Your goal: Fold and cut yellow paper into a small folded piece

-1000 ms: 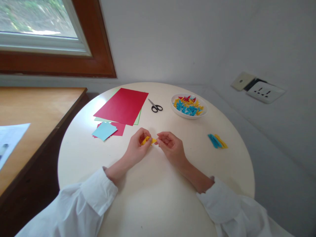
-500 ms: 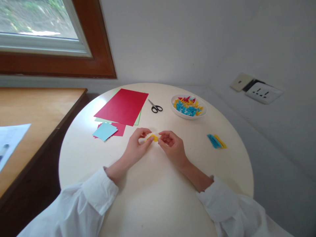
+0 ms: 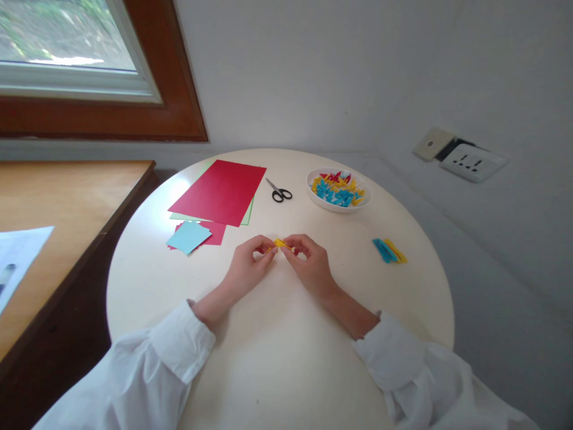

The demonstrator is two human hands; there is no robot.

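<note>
Between my hands is a small piece of folded yellow paper (image 3: 279, 243), partly covered by fingertips. My left hand (image 3: 251, 258) pinches its left side with thumb and fingers. From the other side, my right hand (image 3: 310, 255) pinches the right end, fingers curled. Both hands are just above the middle of the white round table (image 3: 277, 346). The exact shape of the folds is too small to make out.
At the back left lie red and green sheets (image 3: 219, 192), with light blue and red paper squares (image 3: 190, 237) nearer me. Black-handled scissors (image 3: 280, 193) lie beyond my hands. A white bowl (image 3: 339, 208) holds folded paper shapes. Blue and yellow folded strips (image 3: 389, 251) lie right.
My right fingers have closed onto the right end of the yellow paper, which now looks raised and bent between both hands. The view has shifted slightly.
</note>
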